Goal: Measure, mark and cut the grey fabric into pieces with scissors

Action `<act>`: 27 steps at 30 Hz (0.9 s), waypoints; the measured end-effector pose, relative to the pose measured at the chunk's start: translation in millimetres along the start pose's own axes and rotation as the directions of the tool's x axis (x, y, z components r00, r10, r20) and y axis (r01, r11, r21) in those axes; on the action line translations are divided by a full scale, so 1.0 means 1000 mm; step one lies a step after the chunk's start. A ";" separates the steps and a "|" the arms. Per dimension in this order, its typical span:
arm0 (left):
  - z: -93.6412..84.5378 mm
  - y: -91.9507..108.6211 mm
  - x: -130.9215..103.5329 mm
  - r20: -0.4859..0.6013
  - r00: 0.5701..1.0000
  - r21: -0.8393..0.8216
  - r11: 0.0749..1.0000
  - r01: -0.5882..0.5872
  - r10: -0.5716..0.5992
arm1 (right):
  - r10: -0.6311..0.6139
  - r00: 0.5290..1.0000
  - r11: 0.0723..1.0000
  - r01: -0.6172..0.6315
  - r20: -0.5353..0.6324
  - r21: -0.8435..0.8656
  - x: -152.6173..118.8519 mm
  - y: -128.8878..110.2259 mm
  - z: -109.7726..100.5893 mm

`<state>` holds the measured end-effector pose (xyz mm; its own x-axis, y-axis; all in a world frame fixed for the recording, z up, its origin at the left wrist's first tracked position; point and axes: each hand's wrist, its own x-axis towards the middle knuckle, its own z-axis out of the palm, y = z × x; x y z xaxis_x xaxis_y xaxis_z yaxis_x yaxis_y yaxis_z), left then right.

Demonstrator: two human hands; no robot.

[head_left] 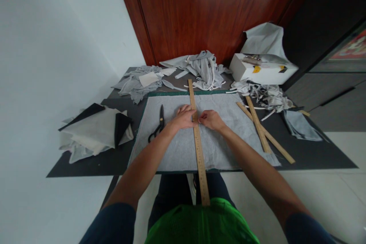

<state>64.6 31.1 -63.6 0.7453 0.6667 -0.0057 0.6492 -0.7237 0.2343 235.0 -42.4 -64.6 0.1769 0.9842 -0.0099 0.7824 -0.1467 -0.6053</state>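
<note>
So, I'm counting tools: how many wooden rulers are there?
3 plainly: one ruler at the left hand, jutting past the table; one crossing another at the right of the cloth. A wooden-looking tip by the scraps may be a fourth, mostly hidden.

We cannot tell what the right hand pinches, if anything — too small. The left hand hides part of the long ruler, whose markings we cannot read. Grey cloth covers most of the green mat — we see only its edges.
</note>
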 end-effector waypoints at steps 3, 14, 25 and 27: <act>0.002 0.014 -0.009 -0.067 0.998 0.016 1.000 -0.009 0.010 | 0.024 0.996 1.000 -0.022 -0.089 0.020 0.003 0.000 0.001; 0.001 0.021 -0.028 0.030 0.999 0.048 0.998 -0.036 0.035 | 0.060 0.989 0.998 -0.064 -0.134 -0.026 0.008 -0.006 0.012; -0.011 0.034 -0.029 0.190 0.981 0.047 0.998 -0.041 0.031 | 0.001 1.000 0.997 0.000 0.003 -0.075 -0.049 -0.011 0.001; -0.010 0.034 -0.031 0.160 0.987 0.051 0.998 -0.031 0.023 | -0.001 1.000 0.997 0.002 0.011 -0.072 -0.053 -0.011 0.000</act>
<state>62.1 -12.4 -45.7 0.7746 0.6130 -0.1556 0.6324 -0.7525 0.1841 216.9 -93.1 -57.3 0.1693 0.9854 -0.0184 0.8236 -0.1517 -0.5466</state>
